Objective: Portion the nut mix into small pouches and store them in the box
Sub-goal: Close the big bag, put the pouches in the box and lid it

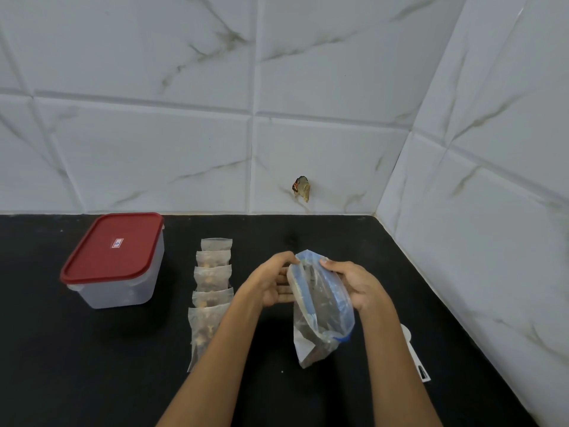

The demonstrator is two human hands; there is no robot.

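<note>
A large clear zip bag point(320, 312) with a blue seal strip stands on the black counter, a little nut mix showing at its bottom. My left hand point(272, 283) grips the bag's mouth from the left, and my right hand point(354, 285) grips it from the right. Left of my arms lies a row of several small clear pouches point(211, 278) holding nuts, overlapping one another from far to near. The storage box point(123, 272), translucent with a red lid point(114, 246) shut on it, sits further left.
A white scoop point(412, 352) lies on the counter just behind my right forearm. The black counter point(92, 365) meets marble-tiled walls at the back and right. A small brownish scrap point(301, 188) clings to the back wall.
</note>
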